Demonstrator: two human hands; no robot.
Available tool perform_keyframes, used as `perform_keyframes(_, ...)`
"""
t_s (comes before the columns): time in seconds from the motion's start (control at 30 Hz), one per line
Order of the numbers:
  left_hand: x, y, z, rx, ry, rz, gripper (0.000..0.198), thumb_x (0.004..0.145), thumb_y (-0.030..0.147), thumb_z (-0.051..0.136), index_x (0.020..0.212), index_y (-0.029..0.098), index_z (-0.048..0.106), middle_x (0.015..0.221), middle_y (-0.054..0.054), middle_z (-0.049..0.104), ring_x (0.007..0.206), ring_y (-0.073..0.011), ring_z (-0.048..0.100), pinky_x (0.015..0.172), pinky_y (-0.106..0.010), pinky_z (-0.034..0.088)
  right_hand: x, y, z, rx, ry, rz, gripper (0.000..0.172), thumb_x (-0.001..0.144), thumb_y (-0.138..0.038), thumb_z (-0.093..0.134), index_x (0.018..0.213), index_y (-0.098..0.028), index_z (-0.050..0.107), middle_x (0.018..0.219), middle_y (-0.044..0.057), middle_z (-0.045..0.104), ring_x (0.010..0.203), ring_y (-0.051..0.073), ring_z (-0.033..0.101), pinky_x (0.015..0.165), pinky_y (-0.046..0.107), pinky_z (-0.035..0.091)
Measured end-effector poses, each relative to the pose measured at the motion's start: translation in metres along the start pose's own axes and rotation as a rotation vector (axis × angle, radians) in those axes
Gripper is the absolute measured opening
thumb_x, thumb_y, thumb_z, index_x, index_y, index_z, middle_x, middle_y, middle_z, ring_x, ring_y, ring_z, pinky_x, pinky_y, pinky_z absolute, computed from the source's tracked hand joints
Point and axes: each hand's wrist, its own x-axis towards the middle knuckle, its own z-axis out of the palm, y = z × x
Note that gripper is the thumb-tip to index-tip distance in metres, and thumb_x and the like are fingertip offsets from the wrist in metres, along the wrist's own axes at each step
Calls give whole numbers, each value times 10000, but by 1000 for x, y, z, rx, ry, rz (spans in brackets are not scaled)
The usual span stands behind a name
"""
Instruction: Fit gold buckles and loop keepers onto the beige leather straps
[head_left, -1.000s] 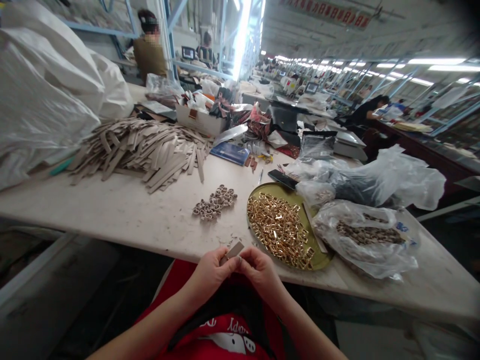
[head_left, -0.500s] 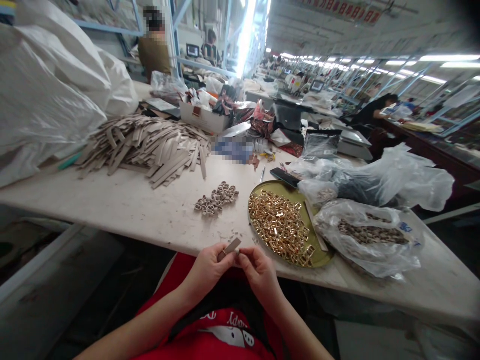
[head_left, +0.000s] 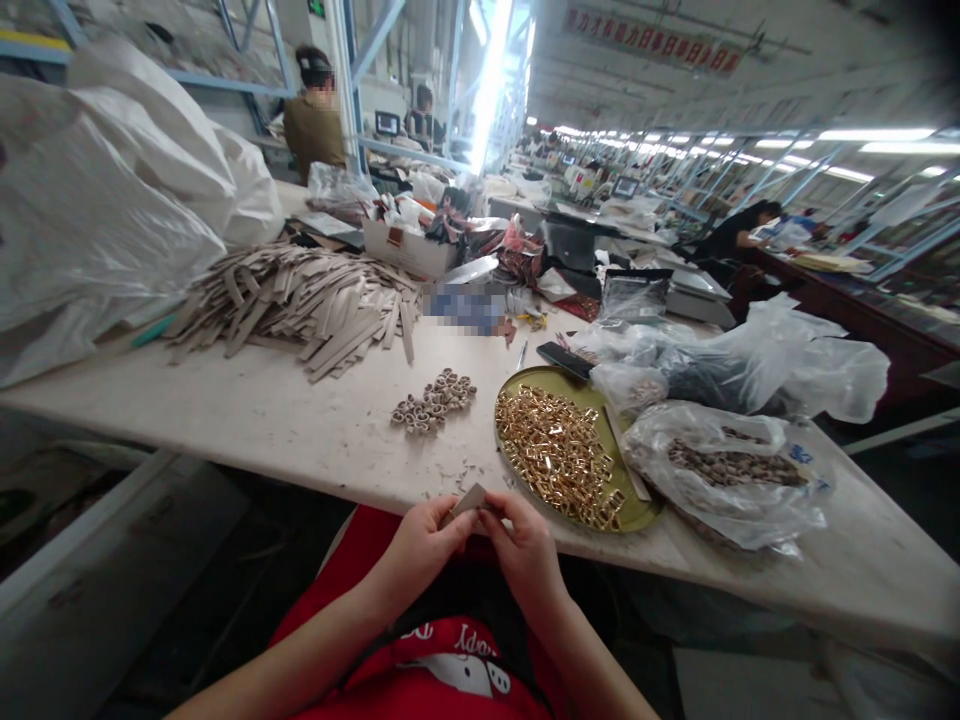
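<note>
Left hand (head_left: 429, 534): your thumb and fingers pinch a strip (head_left: 469, 498).
Right hand (head_left: 525, 546): fingers bunched beside it; their hold you cannot tell.
Strip: tilted, at the table (head_left: 315, 435) edge.
Change: your hands have barely shifted.

1. The held strip (head_left: 470, 498) was greyish taupe.
2. The piled strips (head_left: 300, 300) were taupe.
3. The metal pieces (head_left: 551, 450) were gold.
4. Their tray (head_left: 642, 516) was olive-yellow.
5. The clothing (head_left: 390, 672) was red, printed in white.
</note>
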Motion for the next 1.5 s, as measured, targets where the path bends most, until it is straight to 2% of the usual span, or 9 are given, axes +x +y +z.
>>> perform_keyframes(0.23, -1, -3, 1, 71, 13, 51, 286, 828, 391, 433, 714, 150, 536, 544, 54, 408, 497, -84, 377, 475, -191, 306, -1, 2, 0, 25, 69, 60, 69, 748, -284, 595, 785, -240, 633, 751, 28, 656, 715, 199, 572, 680, 316, 419)
perform_keyframes(0.33, -1, 0, 0, 130, 44, 64, 256, 828, 364, 434, 766, 149, 559, 554, 48, 439, 519, -96, 408, 507, -198, 335, 3, 5, 0, 309, 52, 223, 137, 691, -324, 663, 710, -216, 580, 669, -6, 611, 648, 158, 546, 628, 276, 424)
perform_keyframes(0.47, -1, 3, 1, 197, 59, 120, 234, 824, 319, 431, 800, 150, 590, 684, 4, 574, 648, -134, 496, 625, -220, 392, 9, 9, 1, 844, -143, 484, 248, 631, -362, 722, 693, -197, 546, 698, -17, 606, 659, 132, 557, 666, 267, 450)
perform_keyframes(0.57, -2, 4, 3, 239, 48, 135, 252, 826, 311, 414, 812, 152, 608, 751, -15, 622, 690, -151, 523, 649, -226, 399, 9, 13, 5, 985, -172, 550, 249, 622, -376, 729, 690, -195, 571, 699, -10, 601, 652, 125, 546, 671, 259, 454)
perform_keyframes(0.77, -1, 4, -1, 458, 2, 95, 248, 807, 281, 412, 732, 171, 620, 677, -10, 627, 628, -154, 524, 598, -222, 371, 3, 25, 7, 806, -70, 464, 218, 677, -365, 691, 689, -182, 574, 628, -33, 564, 589, 100, 502, 622, 232, 422)
perform_keyframes(0.9, 2, 4, -6, 583, -88, 78, 237, 804, 263, 411, 684, 175, 595, 635, 1, 599, 600, -147, 521, 550, -211, 338, 1, 28, 2, 619, -97, 400, 209, 688, -357, 678, 677, -179, 569, 611, -34, 571, 580, 106, 499, 590, 233, 405)
perform_keyframes(1.17, 4, 6, -7, 607, -172, 28, 321, 855, 360, 354, 664, 176, 534, 547, 26, 532, 489, -117, 474, 467, -207, 283, -4, 26, 2, 683, -122, 384, 174, 700, -330, 673, 714, -189, 571, 643, -35, 592, 612, 108, 532, 614, 236, 427)
perform_keyframes(1.33, 1, 3, -6, 593, -138, 64, 290, 859, 314, 358, 682, 168, 536, 580, 22, 539, 545, -121, 486, 509, -204, 315, -6, 26, 3, 673, -106, 387, 152, 691, -308, 686, 705, -180, 604, 675, -34, 599, 639, 99, 530, 637, 223, 422)
perform_keyframes(1.5, -1, 2, -7, 655, -136, 97, 301, 866, 309, 360, 750, 171, 600, 683, -8, 617, 628, -142, 535, 556, -211, 343, -8, 26, 7, 677, -76, 443, 208, 663, -324, 701, 816, -194, 647, 628, -40, 599, 584, 98, 518, 594, 230, 416)
